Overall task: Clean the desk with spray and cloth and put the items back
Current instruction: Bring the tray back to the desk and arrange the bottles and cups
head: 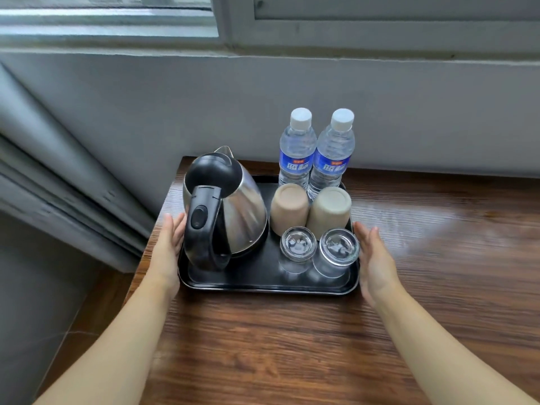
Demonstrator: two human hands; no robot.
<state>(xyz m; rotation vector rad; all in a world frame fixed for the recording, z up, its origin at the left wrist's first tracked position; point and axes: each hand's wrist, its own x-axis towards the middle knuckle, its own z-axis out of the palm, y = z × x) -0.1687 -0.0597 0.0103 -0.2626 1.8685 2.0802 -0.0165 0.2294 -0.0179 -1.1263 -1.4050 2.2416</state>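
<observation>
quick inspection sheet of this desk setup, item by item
surface: wooden desk, a pale sheen on its right part
job's things: black tray on the desk, carrying a steel kettle, two beige cups upside down, two glass tumblers upside down and two capped water bottles at the back; no spray or cloth seen
clutter: nothing seen
hands: left hand open, at the tray's left edge; right hand open, beside its right edge; contact cannot be told
cables: nothing seen
surroundings: grey wall, window sill above, curtain at left
</observation>
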